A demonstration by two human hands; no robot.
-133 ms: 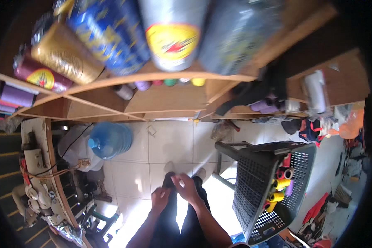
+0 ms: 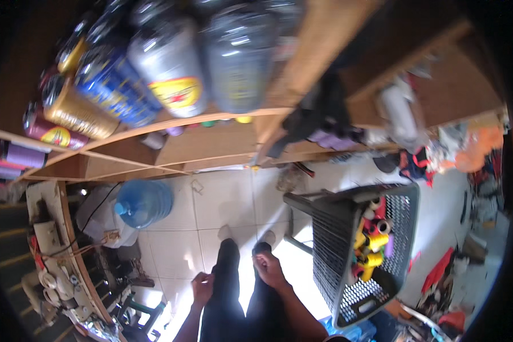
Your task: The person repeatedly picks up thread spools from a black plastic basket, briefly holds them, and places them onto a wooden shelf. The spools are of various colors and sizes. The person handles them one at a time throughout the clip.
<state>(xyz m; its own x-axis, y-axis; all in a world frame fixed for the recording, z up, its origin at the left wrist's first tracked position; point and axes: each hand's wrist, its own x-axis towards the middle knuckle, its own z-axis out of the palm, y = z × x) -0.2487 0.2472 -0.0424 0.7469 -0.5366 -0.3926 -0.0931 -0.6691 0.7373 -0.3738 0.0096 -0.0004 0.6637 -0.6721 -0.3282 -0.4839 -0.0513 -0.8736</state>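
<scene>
My left hand [image 2: 202, 287] hangs over my left thigh, its fingers curled in and no object visible in them. Apart from it, my right hand [image 2: 269, 269] is over my right knee, fingers bent together, likewise with nothing visible in it. To the right stands a dark grey plastic basket [image 2: 332, 251] with perforated walls. Several thread spools lie in it, among them yellow spools [image 2: 373, 260], a purple one [image 2: 389, 246] and red ones. Neither hand touches the basket; my right hand is the nearer one.
Ahead is a wooden shelf [image 2: 211, 117] with large wrapped thread cones [image 2: 176, 85] on top and smaller spools below. A blue water jug [image 2: 145, 203] stands on the tiled floor [image 2: 222, 196]. At left is a sewing machine [image 2: 54, 228]; a dark stool [image 2: 296, 202] is beside the basket.
My hands, close together before, have moved apart, the left one down and leftward, the right one slightly right. The view has shifted, so the shelf and basket appear further left.
</scene>
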